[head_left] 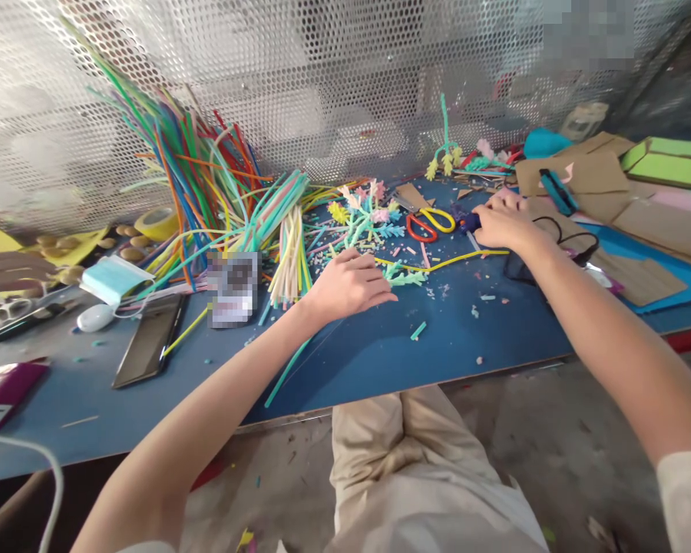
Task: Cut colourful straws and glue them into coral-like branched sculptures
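My left hand (350, 286) rests knuckles-up on the blue table (380, 353), fingers curled over the end of a yellow pipe cleaner (466, 259) and a small green twisted piece (406, 278). My right hand (504, 221) is farther back to the right, closed around a dark blue tool (469, 223) with a black cord (570, 240). Red-and-yellow scissors (429, 223) lie just left of it. Pastel pipe-cleaner figures (368, 215) sit between the hands.
A big bundle of coloured pipe cleaners (207, 177) fans out at back left against a perforated metal screen (322, 77). A phone (150, 342), a face mask (112, 278), a tape roll (157, 223) lie left. Cardboard pieces (639, 215) and green boards (673, 163) lie right.
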The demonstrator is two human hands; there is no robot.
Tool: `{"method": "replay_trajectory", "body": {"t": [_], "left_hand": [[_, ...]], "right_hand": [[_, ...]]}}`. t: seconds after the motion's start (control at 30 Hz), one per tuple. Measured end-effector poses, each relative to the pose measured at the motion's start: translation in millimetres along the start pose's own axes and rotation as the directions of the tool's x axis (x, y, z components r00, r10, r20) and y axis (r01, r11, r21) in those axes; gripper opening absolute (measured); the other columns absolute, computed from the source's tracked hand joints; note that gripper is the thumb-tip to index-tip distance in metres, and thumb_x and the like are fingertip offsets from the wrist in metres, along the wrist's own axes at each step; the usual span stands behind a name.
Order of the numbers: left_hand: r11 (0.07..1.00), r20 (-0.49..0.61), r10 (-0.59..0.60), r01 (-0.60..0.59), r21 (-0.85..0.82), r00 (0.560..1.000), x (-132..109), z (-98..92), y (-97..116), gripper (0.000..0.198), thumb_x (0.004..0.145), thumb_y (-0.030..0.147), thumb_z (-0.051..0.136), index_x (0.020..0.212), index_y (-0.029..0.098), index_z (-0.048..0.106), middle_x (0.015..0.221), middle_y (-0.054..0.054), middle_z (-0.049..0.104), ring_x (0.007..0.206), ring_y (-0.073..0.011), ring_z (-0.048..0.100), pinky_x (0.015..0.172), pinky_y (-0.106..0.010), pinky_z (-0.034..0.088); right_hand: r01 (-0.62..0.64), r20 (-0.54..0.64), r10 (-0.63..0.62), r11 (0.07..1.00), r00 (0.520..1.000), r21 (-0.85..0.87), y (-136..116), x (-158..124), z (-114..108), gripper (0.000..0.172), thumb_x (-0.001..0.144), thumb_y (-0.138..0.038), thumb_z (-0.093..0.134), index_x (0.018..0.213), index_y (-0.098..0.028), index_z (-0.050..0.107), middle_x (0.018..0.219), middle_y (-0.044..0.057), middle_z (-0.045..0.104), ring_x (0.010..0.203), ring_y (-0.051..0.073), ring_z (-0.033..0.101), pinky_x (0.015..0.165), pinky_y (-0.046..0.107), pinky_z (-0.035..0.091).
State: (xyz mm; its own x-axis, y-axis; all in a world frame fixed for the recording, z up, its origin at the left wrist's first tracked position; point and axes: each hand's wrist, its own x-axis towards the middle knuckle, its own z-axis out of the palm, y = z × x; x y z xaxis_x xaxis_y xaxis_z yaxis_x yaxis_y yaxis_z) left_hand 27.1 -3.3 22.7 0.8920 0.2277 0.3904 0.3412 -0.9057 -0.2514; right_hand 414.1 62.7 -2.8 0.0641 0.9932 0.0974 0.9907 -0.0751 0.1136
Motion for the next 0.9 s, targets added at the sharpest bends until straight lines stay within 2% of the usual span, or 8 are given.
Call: {"method": "replay_trajectory", "body": {"t": [0.17,0.3,0.4,0.5,0.6,0.73,0.8,0.9], "left_hand": [[0.97,0.123,-0.174,0.192,-0.149,0.977,9,-7.3,31,0.03,0.11,0.039,0.05,0.127,0.022,0.068,0.099,-0.006,0.077,0.092,-0.0192,0.07,0.077,-0.032,0.046],[0.871,0.333,-0.282,0.385,-0.305,0.9,23,-10.3,60,0.032,0.105,0.05,0.057,0.108,0.02,0.07,0.097,-0.005,0.074,0.085,-0.0192,0.071,0.07,-0.029,0.047],[0.833,0.442,-0.264,0.434,-0.344,0.857,32,-8.0,71,0.021,0.099,0.041,0.067,0.103,0.021,0.069,0.105,-0.004,0.073,0.083,-0.0184,0.069,0.066,-0.029,0.047],[0.822,0.472,-0.212,0.417,-0.388,0.856,34,-5.3,72,0.011,0.098,0.025,0.059,0.099,0.02,0.069,0.105,-0.006,0.072,0.084,-0.018,0.069,0.068,-0.03,0.049],[0.771,0.466,-0.234,0.455,-0.446,0.854,30,-5.9,66,0.017,0.102,0.028,0.053,0.1,0.02,0.068,0.103,-0.007,0.073,0.087,-0.0194,0.07,0.072,-0.031,0.05],[0.518,0.455,-0.316,0.553,-0.653,0.833,18,-6.3,53,0.014,0.104,0.028,0.051,0.104,0.02,0.062,0.092,-0.002,0.077,0.08,-0.0149,0.07,0.075,-0.028,0.051],[0.331,0.463,-0.352,0.571,-0.752,0.814,12,-2.2,47,0.013,0.102,0.031,0.057,0.105,0.019,0.062,0.091,-0.002,0.079,0.073,-0.0126,0.068,0.071,-0.026,0.052],[0.068,0.441,-0.442,0.519,-0.852,0.781,4,7.5,38,0.03,0.095,0.043,0.071,0.108,0.017,0.065,0.099,-0.007,0.081,0.074,-0.0133,0.07,0.071,-0.027,0.057]], "right_hand": [[-0.044,0.065,0.042,0.999,0.997,0.028,-2,8,5,0.057,0.093,-0.035,0.052,0.148,-0.02,0.057,0.152,0.023,0.054,0.141,0.046,0.044,0.109,0.07,0.034],[-0.067,0.084,0.064,0.997,0.994,0.032,0,9,7,0.055,0.095,-0.032,0.052,0.147,-0.016,0.056,0.143,0.025,0.06,0.138,0.047,0.048,0.105,0.069,0.037],[-0.069,0.066,0.069,0.998,0.995,0.0,3,7,8,0.054,0.095,-0.029,0.051,0.147,-0.016,0.056,0.146,0.026,0.057,0.139,0.046,0.047,0.105,0.069,0.036],[-0.071,-0.025,0.071,0.997,0.997,-0.016,2,0,6,0.053,0.095,-0.03,0.051,0.144,-0.013,0.058,0.147,0.028,0.054,0.139,0.047,0.044,0.104,0.07,0.035],[-0.01,-0.219,0.016,1.0,0.976,0.026,-9,-13,-4,0.051,0.096,-0.031,0.049,0.142,-0.011,0.06,0.143,0.029,0.056,0.135,0.048,0.045,0.102,0.069,0.036],[0.171,-0.349,-0.12,0.978,0.929,0.118,-36,-26,-20,0.046,0.102,-0.033,0.044,0.138,-0.016,0.064,0.14,0.021,0.062,0.132,0.043,0.05,0.107,0.063,0.039],[0.214,-0.335,-0.151,0.964,0.93,0.158,-51,-24,-23,0.043,0.102,-0.035,0.045,0.132,-0.015,0.068,0.133,0.02,0.067,0.127,0.039,0.056,0.107,0.056,0.043],[0.227,-0.231,-0.186,0.96,0.955,0.165,-67,-11,-24,0.046,0.1,-0.041,0.051,0.127,-0.009,0.07,0.123,0.023,0.072,0.116,0.037,0.065,0.1,0.049,0.05]]}}
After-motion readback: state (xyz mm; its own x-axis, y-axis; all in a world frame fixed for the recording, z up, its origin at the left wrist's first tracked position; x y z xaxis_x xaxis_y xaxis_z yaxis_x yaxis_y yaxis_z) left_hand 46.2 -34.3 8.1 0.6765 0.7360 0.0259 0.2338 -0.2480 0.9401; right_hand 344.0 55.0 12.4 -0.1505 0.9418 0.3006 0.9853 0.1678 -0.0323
